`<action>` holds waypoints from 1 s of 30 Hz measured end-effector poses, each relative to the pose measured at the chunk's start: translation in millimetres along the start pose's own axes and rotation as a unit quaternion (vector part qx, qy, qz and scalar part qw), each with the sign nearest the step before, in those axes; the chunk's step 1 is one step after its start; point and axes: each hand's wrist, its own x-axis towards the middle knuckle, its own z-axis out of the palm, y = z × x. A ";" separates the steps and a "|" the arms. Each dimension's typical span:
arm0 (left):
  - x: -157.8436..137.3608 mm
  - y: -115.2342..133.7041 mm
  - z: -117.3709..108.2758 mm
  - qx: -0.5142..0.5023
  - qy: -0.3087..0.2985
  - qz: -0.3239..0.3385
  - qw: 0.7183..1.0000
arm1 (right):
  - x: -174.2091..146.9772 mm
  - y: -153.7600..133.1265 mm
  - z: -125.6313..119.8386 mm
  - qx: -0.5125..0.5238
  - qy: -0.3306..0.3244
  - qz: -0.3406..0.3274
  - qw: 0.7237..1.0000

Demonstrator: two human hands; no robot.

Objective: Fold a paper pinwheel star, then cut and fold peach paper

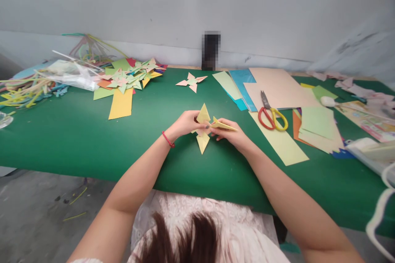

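Between my two hands is a folded paper star [203,143] with pale yellow points and a pinkish middle, held just above the green table. My left hand [189,123] pinches it near the centre, with the thumb on top and one point sticking up beyond the fingers. My right hand [230,131] grips its right side, where a yellow point stands folded up along the fingers. Parts of the star are hidden behind the fingers. Farther back lies a finished-looking pink and green paper star [191,81].
Scissors [271,115] with red and yellow handles rest on paper sheets [280,86] at the right. Several folded stars [132,74] are heaped at the back left, beside coloured strips [27,90]. A dark upright object [210,51] stands against the wall. A white cord [381,209] hangs at the right edge.
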 end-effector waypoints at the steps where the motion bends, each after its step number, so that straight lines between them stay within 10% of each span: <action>1: 0.0 -0.1 -0.1 -0.002 0.000 0.002 1.000 | -0.1 -0.2 0.2 -0.002 0.001 -0.002 1.000; 30: 0.2 0.4 -0.8 -0.019 -0.013 0.002 1.000 | 1.7 1.7 1.1 -0.044 0.027 -0.035 0.998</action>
